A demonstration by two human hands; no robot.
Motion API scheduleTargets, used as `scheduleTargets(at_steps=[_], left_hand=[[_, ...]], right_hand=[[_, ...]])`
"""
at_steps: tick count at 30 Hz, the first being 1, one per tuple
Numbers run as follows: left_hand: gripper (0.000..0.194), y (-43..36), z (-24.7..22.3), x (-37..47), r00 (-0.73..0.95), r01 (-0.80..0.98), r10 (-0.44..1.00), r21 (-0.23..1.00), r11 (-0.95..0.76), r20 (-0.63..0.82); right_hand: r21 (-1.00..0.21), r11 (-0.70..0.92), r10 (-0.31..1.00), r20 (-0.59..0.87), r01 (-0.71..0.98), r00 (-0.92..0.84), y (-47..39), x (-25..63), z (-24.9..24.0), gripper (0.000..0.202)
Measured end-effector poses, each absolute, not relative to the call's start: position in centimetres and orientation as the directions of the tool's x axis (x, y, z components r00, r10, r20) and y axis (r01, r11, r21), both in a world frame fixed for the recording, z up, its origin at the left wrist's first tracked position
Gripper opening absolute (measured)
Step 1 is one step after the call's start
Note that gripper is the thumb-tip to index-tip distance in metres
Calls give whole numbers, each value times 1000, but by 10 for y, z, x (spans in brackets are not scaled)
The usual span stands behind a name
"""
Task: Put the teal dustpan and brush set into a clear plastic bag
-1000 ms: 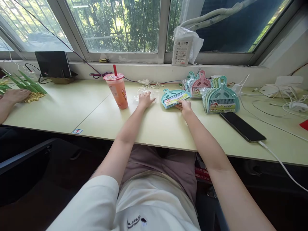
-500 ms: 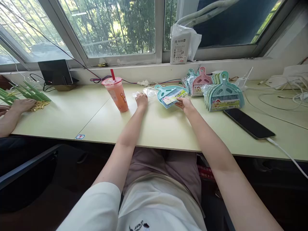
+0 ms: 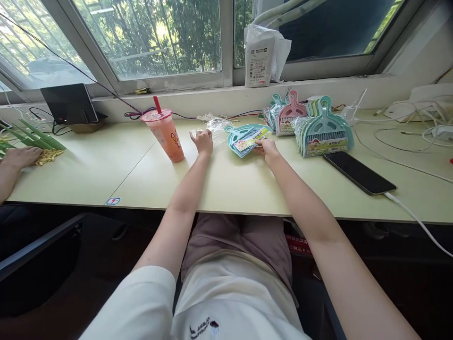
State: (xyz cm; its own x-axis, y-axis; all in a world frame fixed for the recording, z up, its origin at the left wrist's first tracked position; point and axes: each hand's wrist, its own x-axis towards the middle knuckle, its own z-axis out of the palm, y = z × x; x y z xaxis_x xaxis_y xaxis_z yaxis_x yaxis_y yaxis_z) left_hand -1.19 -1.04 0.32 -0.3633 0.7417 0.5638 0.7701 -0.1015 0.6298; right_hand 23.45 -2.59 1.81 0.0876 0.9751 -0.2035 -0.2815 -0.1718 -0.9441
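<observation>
Head view: the right hand [image 3: 267, 148] pinches a teal mini dustpan set [image 3: 247, 138] at its card, tilted just off the table [image 3: 230, 184]. The left hand [image 3: 203, 141] grips a clear bag [image 3: 216, 126]. The set is not yet bagged; a stack of sets [image 3: 323, 132] waits beside.
</observation>
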Motion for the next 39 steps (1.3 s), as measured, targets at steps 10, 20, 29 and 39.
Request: scheduleTargets(at_steps=[10, 20, 29, 39], left_hand=[[15, -20, 11, 0, -250, 801, 717, 555, -224, 651], [18, -25, 18, 23, 63, 775, 696, 404, -486, 715], [67, -25, 36, 24, -621, 329, 584, 850, -411, 522], [49, -11, 36, 2, -26, -347, 984, 921, -174, 176]], right_hand=[[-968, -137, 982, -104, -213, -159, -26, 233, 20, 13], [-933, -69, 998, -58, -353, -40, -17, 234, 14, 19], [-894, 17, 998, 41, -447, -43, -16, 239, 19, 18], [-929, 54, 992, 91, -366, -85, -19, 233, 18, 18]])
